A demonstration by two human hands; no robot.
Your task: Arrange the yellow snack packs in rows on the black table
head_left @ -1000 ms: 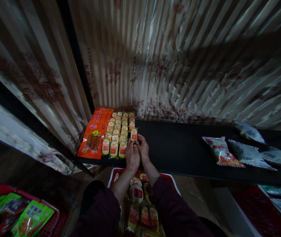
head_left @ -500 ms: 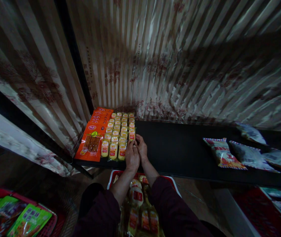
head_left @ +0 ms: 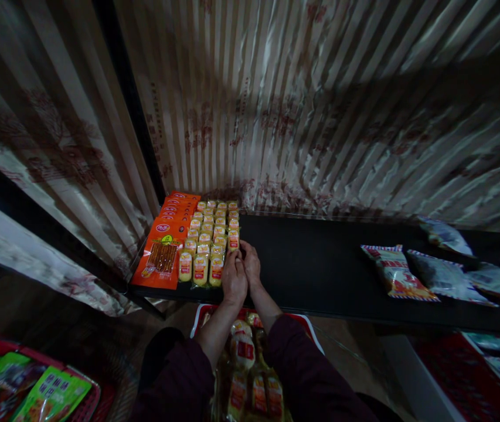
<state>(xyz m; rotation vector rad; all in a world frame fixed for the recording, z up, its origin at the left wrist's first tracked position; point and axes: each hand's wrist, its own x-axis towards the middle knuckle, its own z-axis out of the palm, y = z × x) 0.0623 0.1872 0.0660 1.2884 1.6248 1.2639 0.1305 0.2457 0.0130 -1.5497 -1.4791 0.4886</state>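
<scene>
Small wrapped yellow snack cakes (head_left: 200, 268) with red and white labels stand in several columns on the black shelf (head_left: 311, 264). My left hand (head_left: 234, 278) and my right hand (head_left: 251, 262) meet at the front of the rightmost column, thumbs close together. Their fingers are curled in around the lower end of a wrapped snack cake (head_left: 233, 239), which my hands partly hide. Left of the cakes lie overlapping orange snack packets (head_left: 160, 252) with a clear window. Below my forearms, a red and white basket (head_left: 309, 328) holds more wrapped cakes (head_left: 243, 349).
Several puffed snack bags (head_left: 399, 272) lie on the right part of the shelf. A red basket (head_left: 94, 404) with green packets (head_left: 54, 395) is at lower left, another red container (head_left: 456, 363) at lower right. A dark post (head_left: 131, 94) and striped, printed sheeting (head_left: 298, 117) back the shelf.
Both hands stay at the front of the rightmost cake column, with barely any shift of the fingers. The view has moved very slightly.
</scene>
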